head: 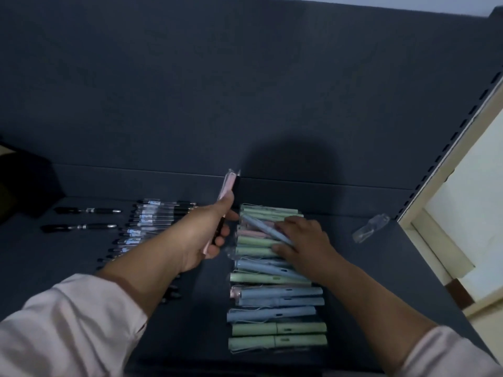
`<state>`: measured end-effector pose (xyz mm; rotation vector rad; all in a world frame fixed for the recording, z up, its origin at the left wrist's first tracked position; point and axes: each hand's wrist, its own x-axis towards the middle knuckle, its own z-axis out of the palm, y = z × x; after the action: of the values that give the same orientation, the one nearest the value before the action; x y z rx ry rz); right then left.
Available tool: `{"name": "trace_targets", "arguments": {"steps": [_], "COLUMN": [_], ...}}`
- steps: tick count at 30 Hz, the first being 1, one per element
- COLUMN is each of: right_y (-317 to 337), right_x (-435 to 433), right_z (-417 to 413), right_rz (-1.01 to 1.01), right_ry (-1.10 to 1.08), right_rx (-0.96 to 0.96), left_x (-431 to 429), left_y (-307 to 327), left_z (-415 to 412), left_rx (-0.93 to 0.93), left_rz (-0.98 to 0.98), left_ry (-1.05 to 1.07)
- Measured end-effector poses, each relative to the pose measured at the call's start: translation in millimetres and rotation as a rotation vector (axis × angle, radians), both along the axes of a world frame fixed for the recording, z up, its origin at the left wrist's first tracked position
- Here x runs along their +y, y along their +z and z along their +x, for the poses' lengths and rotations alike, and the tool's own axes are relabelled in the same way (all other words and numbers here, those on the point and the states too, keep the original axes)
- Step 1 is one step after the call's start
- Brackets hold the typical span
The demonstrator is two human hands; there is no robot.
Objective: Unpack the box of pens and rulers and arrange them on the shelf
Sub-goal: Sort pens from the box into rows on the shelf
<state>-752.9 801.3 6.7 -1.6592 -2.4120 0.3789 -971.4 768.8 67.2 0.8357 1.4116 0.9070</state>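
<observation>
Dark back panel (190, 91) — cream wall (479, 172) (dim light)

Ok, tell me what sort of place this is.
Probably a stationery shop or stockroom: a dark shelf with a slotted upright beside it, like retail shelving, and many wrapped pastel pens and black pens laid out in rows.

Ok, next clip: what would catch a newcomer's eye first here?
The column of pastel pens, green, blue and pink, runs down the dark shelf at centre right, with the right hand lying on its far end over a slanted blue pen. Just left of it, the left hand holds a pink pen raised above the shelf. Further left lies a row of black pens.
</observation>
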Motion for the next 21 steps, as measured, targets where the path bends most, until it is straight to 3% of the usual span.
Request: {"name": "trace_targets", "arguments": {"steps": [7, 9, 11, 13, 16, 18, 21], "right_y": [11, 22, 35, 48, 63, 62, 62], "right_x": [-3, -5, -8, -11, -16, -22, -22], "right_z": [-4, -11, -21, -30, -40, -47, -55], "right_rz": [0.093, 0.170, 0.151, -0.012, -0.509, -0.739, -0.742], "right_ry": [0.008, -0.001, -0.050, -0.187, -0.313, -0.243, -0.263], "right_rx": [-0.035, 0.128, 0.439, 0.817, 1.224, 1.308, 1.386], "left_x": [-4, -5, -6, -7, -7, -7, -6], "left_y": [0, -2, -3, -3, -1, 1, 3], "left_z": [-2, -1, 1, 3, 9, 17, 27], "left_rx": [-0.071, -0.062, -0.030, 0.013, 0.037, 0.052, 0.094], "left_rz": [-0.029, -0.002, 0.042, 0.096, 0.167, 0.206, 0.231], "left_ry": [-0.027, -0.044, -0.068, -0.084, -0.068, -0.079, -0.117]}}
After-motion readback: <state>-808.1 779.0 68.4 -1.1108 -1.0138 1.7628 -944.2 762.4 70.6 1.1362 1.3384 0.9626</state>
